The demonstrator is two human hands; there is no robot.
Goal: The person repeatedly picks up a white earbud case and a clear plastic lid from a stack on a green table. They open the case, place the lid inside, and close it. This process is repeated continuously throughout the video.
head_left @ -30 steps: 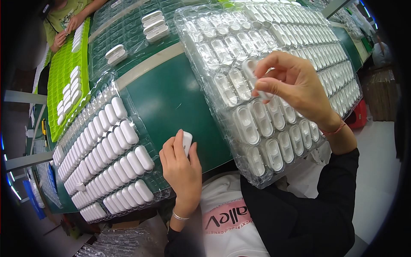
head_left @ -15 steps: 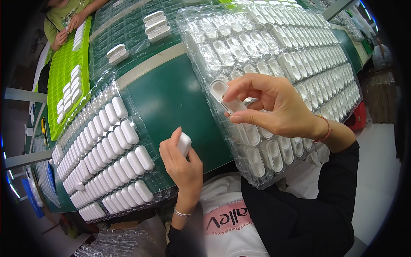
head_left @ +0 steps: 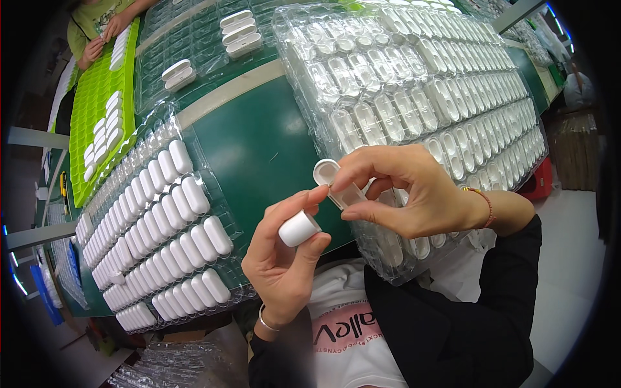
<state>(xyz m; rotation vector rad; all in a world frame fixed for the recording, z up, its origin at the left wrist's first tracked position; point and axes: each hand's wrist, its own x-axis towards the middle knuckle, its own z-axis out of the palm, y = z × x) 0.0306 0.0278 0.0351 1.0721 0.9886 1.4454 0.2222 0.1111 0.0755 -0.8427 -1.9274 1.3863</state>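
White case body [head_left: 299,228] | centre frame, left hand [head_left: 281,258] pinching it | right hand [head_left: 401,191] pinching clear-white insert [head_left: 336,184], having lifted it from right blister tray [head_left: 453,97] (now nearly touching) | filled tray [head_left: 155,220] lying left on green bench [head_left: 259,142]

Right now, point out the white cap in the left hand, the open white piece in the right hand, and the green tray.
white cap [head_left: 299,228], head view, rounded side.
open white piece [head_left: 325,172], head view, round end.
green tray [head_left: 97,97], head view, bare grid.
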